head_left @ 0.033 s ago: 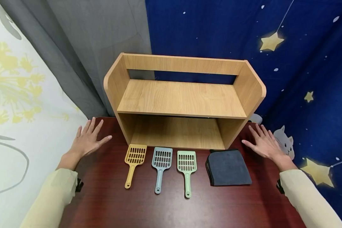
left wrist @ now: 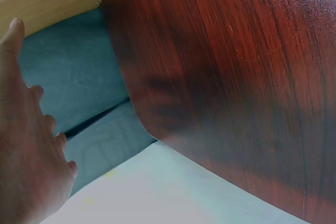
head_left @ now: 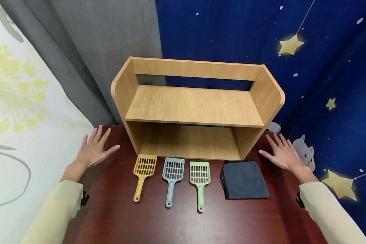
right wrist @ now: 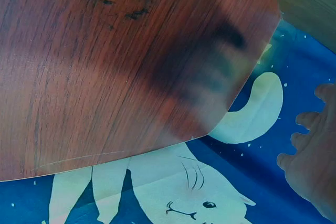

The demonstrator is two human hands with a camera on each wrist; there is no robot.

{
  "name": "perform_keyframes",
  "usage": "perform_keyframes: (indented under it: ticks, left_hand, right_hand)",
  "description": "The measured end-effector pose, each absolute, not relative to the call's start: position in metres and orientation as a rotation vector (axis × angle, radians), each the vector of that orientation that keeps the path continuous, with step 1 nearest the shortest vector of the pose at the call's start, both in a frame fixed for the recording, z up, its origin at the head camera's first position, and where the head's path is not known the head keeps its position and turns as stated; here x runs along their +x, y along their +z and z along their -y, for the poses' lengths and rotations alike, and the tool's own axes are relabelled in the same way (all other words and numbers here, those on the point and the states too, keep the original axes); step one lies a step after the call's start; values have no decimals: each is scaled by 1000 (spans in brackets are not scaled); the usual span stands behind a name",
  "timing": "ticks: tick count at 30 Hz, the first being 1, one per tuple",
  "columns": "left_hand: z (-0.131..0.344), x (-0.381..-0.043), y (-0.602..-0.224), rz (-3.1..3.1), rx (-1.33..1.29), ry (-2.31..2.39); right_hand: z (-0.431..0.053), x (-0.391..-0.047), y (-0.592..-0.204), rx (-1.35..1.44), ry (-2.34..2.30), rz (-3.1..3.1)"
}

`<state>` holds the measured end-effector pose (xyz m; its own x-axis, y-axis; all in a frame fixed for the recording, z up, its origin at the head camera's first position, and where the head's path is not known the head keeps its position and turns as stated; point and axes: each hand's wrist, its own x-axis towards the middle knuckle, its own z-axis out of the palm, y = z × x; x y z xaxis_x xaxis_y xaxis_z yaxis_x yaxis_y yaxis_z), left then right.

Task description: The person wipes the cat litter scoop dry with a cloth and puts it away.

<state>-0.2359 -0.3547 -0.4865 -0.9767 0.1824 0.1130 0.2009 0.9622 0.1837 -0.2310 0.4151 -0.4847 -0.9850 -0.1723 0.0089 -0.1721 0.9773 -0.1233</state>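
My left hand (head_left: 93, 150) is spread, palm down, over the table's left edge, left of the shelf, and holds nothing. Its fingers and thumb also show along the left side of the left wrist view. On the other side my right hand (head_left: 282, 152) is likewise spread and bare, nearest to a folded dark grey cloth (head_left: 246, 179). Between the hands lie three slotted litter scoops in a row: a yellow scoop (head_left: 144, 169), a blue scoop (head_left: 173, 173) and a green scoop (head_left: 200, 176), handles toward me.
A two-tier wooden shelf (head_left: 195, 105) stands at the back of the dark red table (head_left: 125, 223), both tiers bare. The scoop heads lie close to its front edge. Curtains hang behind, a grey curtain (head_left: 109, 37) and a blue starry curtain (head_left: 225, 30).
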Motion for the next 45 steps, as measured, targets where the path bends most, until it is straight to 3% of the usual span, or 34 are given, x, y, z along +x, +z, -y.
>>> perform_keyframes:
  ticks: [23, 45]
  left_hand:
    - [347, -229, -486, 3020, -324, -313]
    - [311, -187, -522, 2940, -406, -417]
  right_hand:
    - [-414, -204, -485, -445, -238, -3211]
    - [-383, -164, -499, -739, -259, -3226]
